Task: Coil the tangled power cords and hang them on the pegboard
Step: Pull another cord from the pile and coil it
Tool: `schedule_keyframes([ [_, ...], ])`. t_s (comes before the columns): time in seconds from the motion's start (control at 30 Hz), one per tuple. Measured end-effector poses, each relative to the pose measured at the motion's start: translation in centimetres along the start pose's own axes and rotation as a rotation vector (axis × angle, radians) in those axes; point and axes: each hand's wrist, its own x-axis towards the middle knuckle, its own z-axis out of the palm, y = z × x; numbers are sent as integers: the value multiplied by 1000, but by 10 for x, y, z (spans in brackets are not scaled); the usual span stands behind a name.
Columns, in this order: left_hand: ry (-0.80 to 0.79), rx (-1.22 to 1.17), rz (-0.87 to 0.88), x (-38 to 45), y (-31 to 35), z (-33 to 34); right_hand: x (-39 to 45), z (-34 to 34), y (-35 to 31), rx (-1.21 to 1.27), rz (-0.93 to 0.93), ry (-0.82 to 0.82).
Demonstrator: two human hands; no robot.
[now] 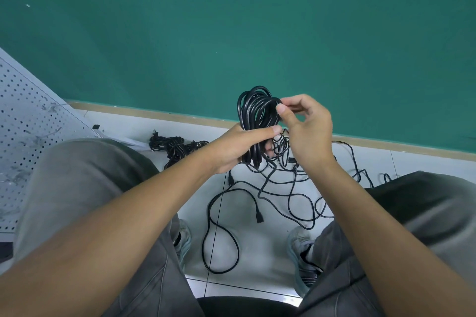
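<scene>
Gripping a black coiled cord [255, 121] mid-frame, left hand [238, 148] wrapped round the lower part of the bundle, thumb across the front. Pinching a strand at the coil's upper right edge with right hand [306, 128], thumb and forefinger closed on it, other fingers curled loosely. Held above the floor, coil upright, loops rising over both hands against the green wall [231, 20]. Trailing down from the coil into loose tangled cords [273, 193] spread over the white tiled floor [257, 252] at centre and lower centre, between grey-trousered knees. Lying left of centre near the wall base, a second bundled cord pile [175, 148]. Leaning at left edge, white pegboard [23, 121], perforated. Showing at lower centre, two shoes [184, 239].
</scene>
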Motion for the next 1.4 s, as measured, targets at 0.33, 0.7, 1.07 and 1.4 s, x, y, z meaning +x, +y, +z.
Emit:
schedule_keyframes([
  [0.33,254,-465,67,7,18,-25,-30,25,14,-130,246,-607],
  [0.7,537,-280,58,16,14,-46,-28,10,2,-209,126,-782],
  [1.07,67,-41,-9,7,1,-22,-17,-4,-7,-260,-116,-396],
  [1.4,-136,-192,-106,-4,13,-12,-9,-10,-8,-198,-140,-272],
])
